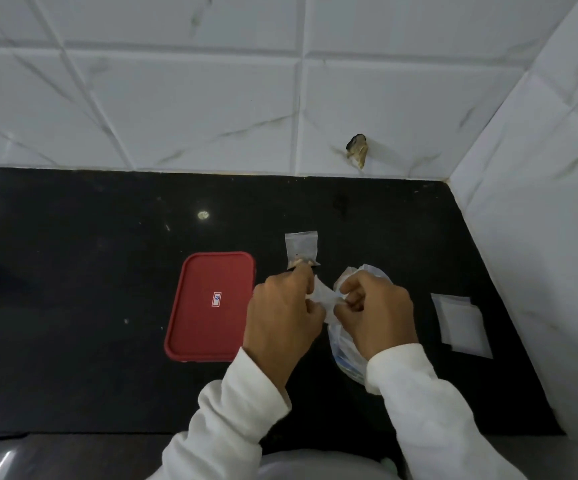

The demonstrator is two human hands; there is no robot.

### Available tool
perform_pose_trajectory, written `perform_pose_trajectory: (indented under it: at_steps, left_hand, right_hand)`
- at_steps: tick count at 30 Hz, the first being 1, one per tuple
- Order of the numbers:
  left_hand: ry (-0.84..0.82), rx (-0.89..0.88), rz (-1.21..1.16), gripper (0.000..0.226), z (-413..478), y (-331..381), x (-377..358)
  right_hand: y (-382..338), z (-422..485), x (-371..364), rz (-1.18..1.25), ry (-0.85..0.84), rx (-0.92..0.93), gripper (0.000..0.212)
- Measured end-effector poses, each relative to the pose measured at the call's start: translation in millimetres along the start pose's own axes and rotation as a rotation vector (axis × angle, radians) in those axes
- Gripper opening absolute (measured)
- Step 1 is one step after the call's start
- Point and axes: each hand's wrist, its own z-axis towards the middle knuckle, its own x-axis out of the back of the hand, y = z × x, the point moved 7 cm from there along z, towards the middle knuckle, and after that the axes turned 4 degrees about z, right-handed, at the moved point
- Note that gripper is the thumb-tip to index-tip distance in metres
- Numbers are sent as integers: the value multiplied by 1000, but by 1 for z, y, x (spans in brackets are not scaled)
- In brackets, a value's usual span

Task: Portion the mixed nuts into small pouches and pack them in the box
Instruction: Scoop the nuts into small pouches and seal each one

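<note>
Pinching a small clear pouch (323,299) between them, both hands work at the centre of the frame, just above the black counter (90,289). The left hand (280,320) has its fingers curled, with thumb and fingertips gripping the pouch's left edge. The right hand (379,317) is curled in the same way and grips the right edge. Whether this pouch holds any nuts cannot be told, since the fingers cover most of it. Both wrists come out of white sleeves (419,393) that rise from the bottom of the frame.

Under the right hand lies a larger crumpled plastic bag (344,358). Its top shows above the knuckles and its lower part beside the wrist, but its contents are hidden. Just above the left hand a filled pouch (301,247) lies flat on the counter, with a few brownish nuts gathered at its lower end close to that hand's fingertip. At the right of the frame a small stack of empty pouches (462,323) lies flat near the wall.

Left of the left hand sits the red-lidded box (208,306), its lid on and a small white label at its middle. White marbled tiles (176,98) fill the upper half, and one of them has a chipped hole (357,150) right of centre.
</note>
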Motion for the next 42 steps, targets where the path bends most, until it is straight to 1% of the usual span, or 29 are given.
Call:
perform_pose_trajectory:
  at_steps: [2,4,5,7,10,12,14,18,23,25,27,29,33,36,40,42]
  left_hand:
    - [38,4,-224,17,-1,-12,2]
    - [79,90,-538,15,0,-31,-4]
    - [64,168,-688,19,0,-40,-14]
    - [-28,286,-937,32,0,-45,-40]
    - [-158,313,-1253,51,-1,-33,-72]
    - [-160,332,-1440,52,-2,-26,-83]
    - [-132,348,-1579,52,-3,-21,-90]
    - [-59,352,-1606,51,-2,-23,-97]
    - [-145,431,-1703,46,-1,-25,-114]
    - [-181,495,-1735,42,-1,-26,-118]
    - [-184,540,-1743,39,0,-28,-120]
    - [-200,554,-1750,37,1,-27,-122]
    - [-290,637,-1799,35,-1,-24,-131]
    - [-345,673,-1864,36,-2,-23,-139]
    - [-356,726,-1927,39,-2,-24,-150]
    - [-357,751,-1954,39,-1,-24,-155]
  right_hand:
    - [0,-1,7,77,36,-7,22]
    - [-1,-2,17,116,82,-24,21]
    - [-2,-2,21,143,90,-24,20]
    - [-9,-3,24,189,65,-7,16]
    - [-18,-4,21,200,7,13,15]
    - [-18,-2,16,186,-28,4,16]
    - [-18,-1,11,169,-53,-15,18]
    - [-13,2,7,194,-47,-59,18]
    - [-12,-1,11,283,-92,-27,29]
    - [-6,-3,26,384,-54,-20,24]
    - [11,-2,49,413,48,-5,12]
    - [36,1,61,282,87,-4,6]
    - [92,5,35,-119,-84,-50,3]
    - [113,5,4,-249,-168,-79,1]
    - [122,12,-23,-359,-128,-56,17]
    - [126,17,-31,-393,-109,-56,19]
